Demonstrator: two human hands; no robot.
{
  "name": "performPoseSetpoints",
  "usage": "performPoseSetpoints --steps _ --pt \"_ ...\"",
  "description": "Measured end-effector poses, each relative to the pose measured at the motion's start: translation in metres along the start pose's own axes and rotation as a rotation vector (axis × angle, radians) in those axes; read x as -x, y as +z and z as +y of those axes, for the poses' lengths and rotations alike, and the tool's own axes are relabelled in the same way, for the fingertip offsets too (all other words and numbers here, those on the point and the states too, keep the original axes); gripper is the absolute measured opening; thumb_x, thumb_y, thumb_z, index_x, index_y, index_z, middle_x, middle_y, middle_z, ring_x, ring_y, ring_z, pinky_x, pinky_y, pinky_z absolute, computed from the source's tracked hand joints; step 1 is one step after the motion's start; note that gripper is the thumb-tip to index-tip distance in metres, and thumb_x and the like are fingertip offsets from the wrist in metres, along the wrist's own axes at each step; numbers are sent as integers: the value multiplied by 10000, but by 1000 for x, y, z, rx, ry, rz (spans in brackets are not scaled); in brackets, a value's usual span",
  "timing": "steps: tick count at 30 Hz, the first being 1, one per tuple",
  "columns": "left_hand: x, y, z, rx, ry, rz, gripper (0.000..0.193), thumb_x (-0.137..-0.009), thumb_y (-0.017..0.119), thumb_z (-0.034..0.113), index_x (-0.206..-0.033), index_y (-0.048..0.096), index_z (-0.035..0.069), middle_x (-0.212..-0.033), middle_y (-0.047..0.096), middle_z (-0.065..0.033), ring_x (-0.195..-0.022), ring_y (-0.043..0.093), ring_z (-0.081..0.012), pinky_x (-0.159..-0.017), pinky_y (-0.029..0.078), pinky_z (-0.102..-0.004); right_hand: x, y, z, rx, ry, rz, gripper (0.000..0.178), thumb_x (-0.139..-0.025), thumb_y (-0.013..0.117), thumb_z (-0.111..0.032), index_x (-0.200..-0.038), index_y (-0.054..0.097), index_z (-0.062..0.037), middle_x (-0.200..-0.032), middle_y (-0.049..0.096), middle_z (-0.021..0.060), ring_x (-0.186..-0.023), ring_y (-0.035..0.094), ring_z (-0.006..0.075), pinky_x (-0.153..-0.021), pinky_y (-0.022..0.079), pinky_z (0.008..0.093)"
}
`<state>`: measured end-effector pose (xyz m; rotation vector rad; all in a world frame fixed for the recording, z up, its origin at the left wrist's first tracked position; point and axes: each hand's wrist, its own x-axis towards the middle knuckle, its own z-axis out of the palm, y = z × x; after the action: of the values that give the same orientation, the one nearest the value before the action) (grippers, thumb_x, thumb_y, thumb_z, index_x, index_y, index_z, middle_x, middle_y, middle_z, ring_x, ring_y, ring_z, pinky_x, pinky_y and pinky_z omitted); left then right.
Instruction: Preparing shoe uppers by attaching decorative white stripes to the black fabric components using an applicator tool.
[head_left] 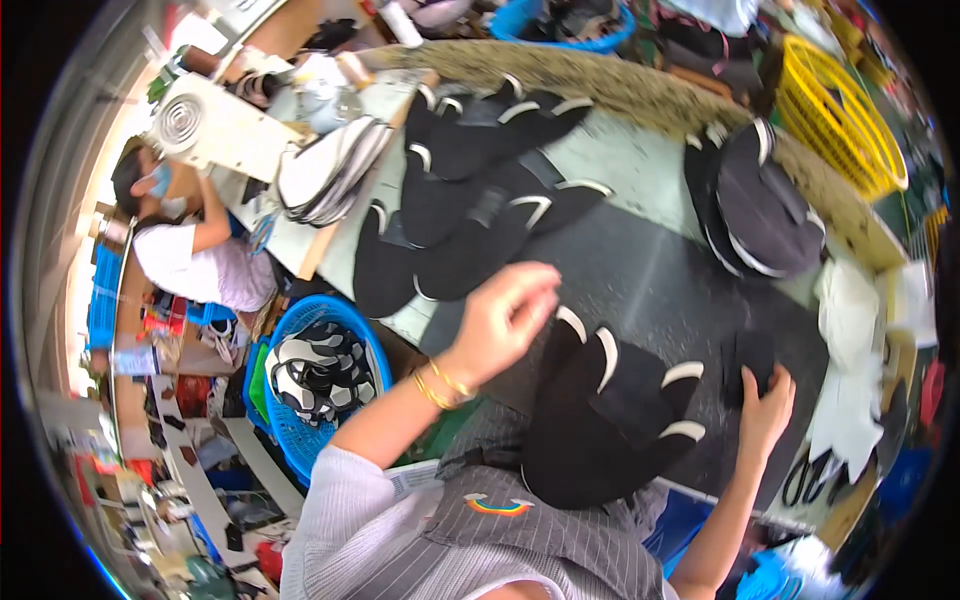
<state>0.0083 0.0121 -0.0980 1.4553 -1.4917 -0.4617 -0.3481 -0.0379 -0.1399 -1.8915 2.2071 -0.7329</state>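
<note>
Over the dark mat, my left hand hovers with its fingers curled in and the thumb against them; whatever they may hold is hidden. My right hand pinches the lower end of a small black fabric patch at the mat's right side. Between the hands, at the near edge, lie black shoe upper pieces with white-edged tips, a dark patch on top. More such black upper pieces overlap in rows at the far left of the table. A stack of black uppers sits at the far right.
A blue basket of black-and-white pieces stands left of the table. White pieces are piled beyond it, near a seated person. Scissors and white sheets lie right. A yellow basket stands behind the raised ledge.
</note>
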Motion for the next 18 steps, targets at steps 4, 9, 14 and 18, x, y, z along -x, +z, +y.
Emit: performPoseSetpoints --steps 4,9,14,18 --pt "-66 -75 -117 -568 67 236 323 -793 640 94 -1094 586 -7 -1141 609 -163 -1035 613 -295 -892 490 -364 0 3 4 -11 -51 -46 322 -843 661 -185 -1096 575 -4 -1004 576 166 -937 562 354 -816 448 416" --pt "-130 -109 -185 -925 -231 -114 588 -735 651 256 -1189 481 -75 -1284 481 -269 -1243 438 -376 -1023 395 -416 15 -9 -4 -108 -169 96 210 -905 577 -94 -1085 587 14 -1004 620 158 -912 609 301 -797 473 353" --pt "-152 -123 -193 -953 -44 -234 295 -837 591 236 -1052 546 39 -926 641 -218 -872 625 -391 -729 518 -469 28 -29 -11 -346 -71 148 203 -954 524 -75 -1114 580 37 -999 647 99 -883 599 160 -807 468 276" --pt "-152 -132 -168 -667 104 309 179 -938 521 195 -1039 588 63 -944 656 -182 -872 625 -375 -716 512 -441 37 -23 -19 -544 81 115 215 -967 517 -96 -1136 558 30 -939 631 57 -814 562 94 -729 445 218"
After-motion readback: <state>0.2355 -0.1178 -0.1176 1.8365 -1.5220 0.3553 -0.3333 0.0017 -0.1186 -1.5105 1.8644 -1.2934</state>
